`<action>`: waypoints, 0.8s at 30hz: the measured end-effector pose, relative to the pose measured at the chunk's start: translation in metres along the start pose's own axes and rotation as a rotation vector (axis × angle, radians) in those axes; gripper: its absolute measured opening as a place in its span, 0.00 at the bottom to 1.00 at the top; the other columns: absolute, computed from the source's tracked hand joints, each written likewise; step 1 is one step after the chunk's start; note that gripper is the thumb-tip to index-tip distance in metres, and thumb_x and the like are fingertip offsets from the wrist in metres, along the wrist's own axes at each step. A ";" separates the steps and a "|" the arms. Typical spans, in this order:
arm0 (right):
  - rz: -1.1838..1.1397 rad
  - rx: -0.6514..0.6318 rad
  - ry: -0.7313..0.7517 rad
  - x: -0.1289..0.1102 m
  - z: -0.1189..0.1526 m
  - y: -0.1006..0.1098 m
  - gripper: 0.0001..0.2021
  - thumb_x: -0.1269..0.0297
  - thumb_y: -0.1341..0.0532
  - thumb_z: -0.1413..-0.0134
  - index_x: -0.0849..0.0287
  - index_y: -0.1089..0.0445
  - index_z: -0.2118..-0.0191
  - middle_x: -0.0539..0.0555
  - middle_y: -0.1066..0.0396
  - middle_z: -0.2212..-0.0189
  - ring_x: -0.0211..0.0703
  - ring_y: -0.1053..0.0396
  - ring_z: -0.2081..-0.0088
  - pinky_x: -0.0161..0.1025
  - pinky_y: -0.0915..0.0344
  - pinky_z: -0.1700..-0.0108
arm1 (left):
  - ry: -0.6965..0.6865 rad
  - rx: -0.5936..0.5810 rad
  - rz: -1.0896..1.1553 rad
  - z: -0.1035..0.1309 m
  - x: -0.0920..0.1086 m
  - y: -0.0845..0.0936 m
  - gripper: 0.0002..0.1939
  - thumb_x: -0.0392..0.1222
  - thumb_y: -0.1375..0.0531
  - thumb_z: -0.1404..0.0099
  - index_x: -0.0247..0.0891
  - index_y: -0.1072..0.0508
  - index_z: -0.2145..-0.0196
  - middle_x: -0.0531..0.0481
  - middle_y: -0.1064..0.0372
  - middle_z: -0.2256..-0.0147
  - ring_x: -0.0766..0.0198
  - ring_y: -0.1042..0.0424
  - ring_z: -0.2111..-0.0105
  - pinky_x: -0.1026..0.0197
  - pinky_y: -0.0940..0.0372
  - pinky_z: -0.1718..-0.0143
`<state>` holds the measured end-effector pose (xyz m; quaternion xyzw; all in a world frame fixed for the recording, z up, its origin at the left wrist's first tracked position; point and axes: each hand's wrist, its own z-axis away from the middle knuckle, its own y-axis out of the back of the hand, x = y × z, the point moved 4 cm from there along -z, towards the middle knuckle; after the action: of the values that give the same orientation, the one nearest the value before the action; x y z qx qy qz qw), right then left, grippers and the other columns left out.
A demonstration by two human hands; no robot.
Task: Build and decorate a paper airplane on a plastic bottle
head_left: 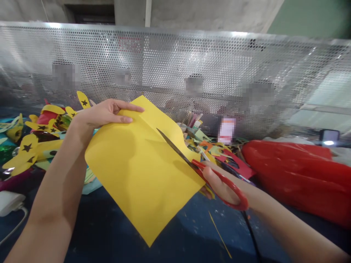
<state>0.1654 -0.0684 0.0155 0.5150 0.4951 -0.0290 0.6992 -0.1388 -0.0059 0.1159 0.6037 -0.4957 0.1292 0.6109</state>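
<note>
A large yellow paper sheet point(137, 164) is held up over the dark blue table point(175, 233), one corner pointing down toward me. At its upper left edge, my left hand point(112, 111) grips the sheet between thumb and fingers. My right hand point(219, 184) is closed on the red handles of a pair of scissors point(178, 150) at the sheet's right side. One dark blade lies over the paper and points up and left; the other blade is hidden. Some fingers of my right hand are behind the sheet.
Yellow paper shapes with black stars point(27, 148) are heaped at the left, near a white plug point(11, 202). Coloured scraps point(208, 146) lie behind the sheet. A red plastic bag point(296, 175) fills the right. A perforated metal panel point(164, 65) stands behind.
</note>
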 end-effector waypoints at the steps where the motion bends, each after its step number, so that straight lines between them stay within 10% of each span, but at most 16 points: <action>1: -0.008 -0.003 0.000 0.000 0.000 -0.001 0.40 0.23 0.67 0.51 0.55 0.44 0.84 0.53 0.39 0.88 0.37 0.40 0.85 0.37 0.43 0.80 | 0.003 0.001 0.007 0.000 -0.001 0.000 0.27 0.50 0.33 0.42 0.51 0.27 0.45 0.54 0.24 0.53 0.54 0.23 0.55 0.60 0.28 0.56; 24: -0.075 0.048 -0.033 -0.010 -0.002 -0.002 0.36 0.26 0.60 0.48 0.54 0.48 0.86 0.50 0.47 0.93 0.32 0.49 0.90 0.33 0.53 0.88 | -0.029 -0.015 -0.024 0.001 -0.006 0.002 0.30 0.50 0.35 0.39 0.52 0.33 0.39 0.52 0.27 0.48 0.55 0.24 0.53 0.61 0.29 0.55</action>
<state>0.1583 -0.0725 0.0216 0.5121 0.5014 -0.0755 0.6933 -0.1436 -0.0036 0.1126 0.6068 -0.4982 0.1096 0.6096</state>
